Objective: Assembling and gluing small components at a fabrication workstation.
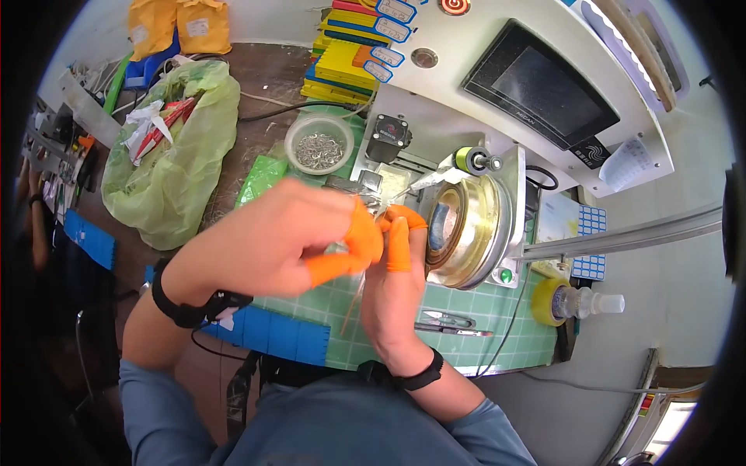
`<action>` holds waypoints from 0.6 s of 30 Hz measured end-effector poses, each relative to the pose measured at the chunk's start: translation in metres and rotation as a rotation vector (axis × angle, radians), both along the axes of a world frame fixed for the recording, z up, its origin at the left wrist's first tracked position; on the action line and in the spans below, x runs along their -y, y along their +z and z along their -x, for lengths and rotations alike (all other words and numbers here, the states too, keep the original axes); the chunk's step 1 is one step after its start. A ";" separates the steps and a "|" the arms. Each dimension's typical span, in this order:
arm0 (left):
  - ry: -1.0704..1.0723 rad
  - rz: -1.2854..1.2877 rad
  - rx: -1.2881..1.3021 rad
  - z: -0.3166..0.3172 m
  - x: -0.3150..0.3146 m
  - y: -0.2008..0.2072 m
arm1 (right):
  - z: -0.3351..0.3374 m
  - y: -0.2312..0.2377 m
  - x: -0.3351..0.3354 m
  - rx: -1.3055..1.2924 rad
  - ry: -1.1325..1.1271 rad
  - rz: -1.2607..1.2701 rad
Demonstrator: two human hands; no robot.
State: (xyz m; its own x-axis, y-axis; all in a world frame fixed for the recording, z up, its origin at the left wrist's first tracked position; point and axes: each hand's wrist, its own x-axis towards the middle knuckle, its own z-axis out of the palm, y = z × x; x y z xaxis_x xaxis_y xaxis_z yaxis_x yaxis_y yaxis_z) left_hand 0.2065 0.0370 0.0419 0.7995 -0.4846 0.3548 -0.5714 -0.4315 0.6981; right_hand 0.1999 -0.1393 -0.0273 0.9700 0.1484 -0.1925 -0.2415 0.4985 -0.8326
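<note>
Over the green gridded mat [505, 311], my two hands meet in front of the machine. My left hand [287, 233] is closed in a pinch, with orange finger covers on its thumb and forefinger. My right hand [395, 287], wearing the same orange covers, pinches right beside it. Whatever sits between the fingertips is too small and covered to make out. A thin pale strand [352, 309] hangs below the hands. Just right of them is the machine's shiny round metal drum [482, 233]. Behind my left hand stands a round tub [346, 128] of small metal pieces [318, 151].
The white machine's dark screen [540, 85] rises at back right. Thread snips [449, 319] and a slim metal tool [454, 330] lie by my right wrist. A blue strip [272, 335] lines the near edge. A green plastic bag [183, 190] and stacked yellow cards [342, 74] sit behind.
</note>
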 end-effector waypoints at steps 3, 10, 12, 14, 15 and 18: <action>-0.223 0.098 -0.324 0.027 -0.001 -0.015 | 0.003 -0.013 0.003 0.214 0.070 0.180; -0.500 -0.131 -0.294 0.016 -0.014 0.063 | -0.018 -0.021 0.003 0.320 -0.014 0.464; -0.292 -0.162 -0.102 0.003 -0.019 0.075 | -0.022 -0.018 -0.003 0.272 -0.009 0.383; 0.005 -0.210 0.037 -0.020 -0.019 0.072 | -0.026 -0.014 -0.011 0.229 -0.014 0.314; 0.143 -0.216 0.016 -0.039 -0.013 0.066 | -0.032 -0.015 -0.013 0.211 -0.043 0.342; -0.045 -0.205 -0.045 -0.083 -0.010 0.022 | -0.045 -0.022 -0.020 0.189 -0.049 0.357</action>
